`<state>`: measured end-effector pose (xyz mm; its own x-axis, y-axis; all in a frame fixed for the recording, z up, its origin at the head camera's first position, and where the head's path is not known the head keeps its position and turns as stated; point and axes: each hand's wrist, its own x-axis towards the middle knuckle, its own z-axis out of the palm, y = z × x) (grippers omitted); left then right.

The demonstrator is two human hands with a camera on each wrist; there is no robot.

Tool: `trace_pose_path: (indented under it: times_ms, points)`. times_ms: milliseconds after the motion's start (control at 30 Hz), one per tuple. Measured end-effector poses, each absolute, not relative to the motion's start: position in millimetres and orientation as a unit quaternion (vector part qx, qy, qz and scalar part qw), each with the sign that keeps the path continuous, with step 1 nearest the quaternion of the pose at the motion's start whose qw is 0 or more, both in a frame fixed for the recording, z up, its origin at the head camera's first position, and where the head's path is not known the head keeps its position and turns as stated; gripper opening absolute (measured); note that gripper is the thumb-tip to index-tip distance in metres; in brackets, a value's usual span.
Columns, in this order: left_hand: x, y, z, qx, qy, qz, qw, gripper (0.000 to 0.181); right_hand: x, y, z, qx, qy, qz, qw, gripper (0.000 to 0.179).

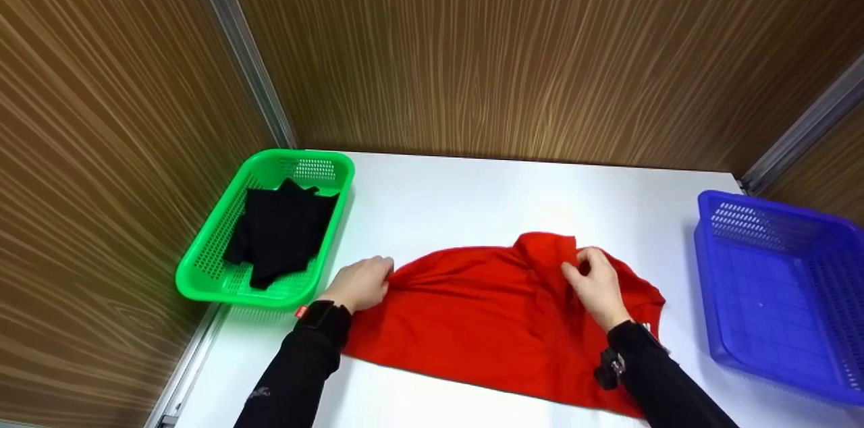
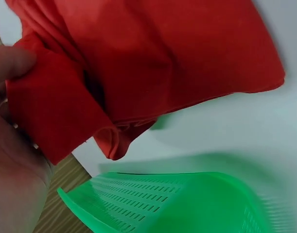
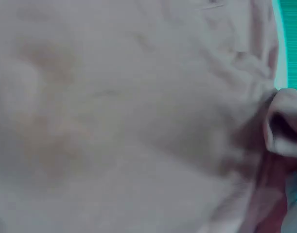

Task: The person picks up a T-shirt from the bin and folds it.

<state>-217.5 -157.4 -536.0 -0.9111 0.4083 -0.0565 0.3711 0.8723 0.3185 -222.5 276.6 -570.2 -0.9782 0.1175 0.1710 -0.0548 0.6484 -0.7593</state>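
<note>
Sleeves angled fwd; L hand, R hand grip red cloth.

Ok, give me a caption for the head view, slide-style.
Left hand and right hand hold a red garment on a white table, between a green basket of black cloth and a blue basket.

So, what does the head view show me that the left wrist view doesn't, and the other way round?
Only the head view shows the right hand on the red cloth, the blue basket and the black cloth.

Only the left wrist view shows, close up, the flap held in the left hand, with its curled end.

Both show the left hand, red cloth, green basket, white table and some wood-grain wall.
</note>
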Motion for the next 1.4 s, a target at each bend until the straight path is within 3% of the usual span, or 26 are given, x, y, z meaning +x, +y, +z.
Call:
trace_pose_path:
  times_ms: [133,400,500,667,767,1033,1300,1400]
  points:
    - [-218,-158,-535,0.192,0.969,0.144,0.061,0.011,-223,277,-564,-0.02,-0.927,0.36,0.106,0.024]
    - [-217,-155,-536,0.204,0.966,0.14,0.073,0.006,-219,284,-566,-0.052,-0.961,0.271,-0.007,0.051]
    - [-216,-154,-537,0.207,0.966,0.138,0.075,0.006,-218,287,-570,-0.051,-0.962,0.265,0.041,0.048]
    - [-216,-155,-538,0.204,0.965,0.143,0.082,0.005,-223,287,-580,0.055,-0.942,0.261,0.203,0.018]
    - [-217,-155,-538,0.198,0.965,0.149,0.088,0.006,-227,283,-582,0.108,-0.925,0.279,0.233,0.013]
    - [-218,-155,-538,0.199,0.965,0.147,0.09,0.006,-222,273,-585,0.208,-0.915,0.309,0.156,0.008]
    - [-218,-157,-536,0.189,0.969,0.133,0.091,0.003,-210,265,-591,0.184,-0.945,0.264,0.05,0.021]
    - [-221,-158,-532,0.176,0.972,0.128,0.085,0.002,-212,268,-588,0.171,-0.949,0.261,0.039,0.018]
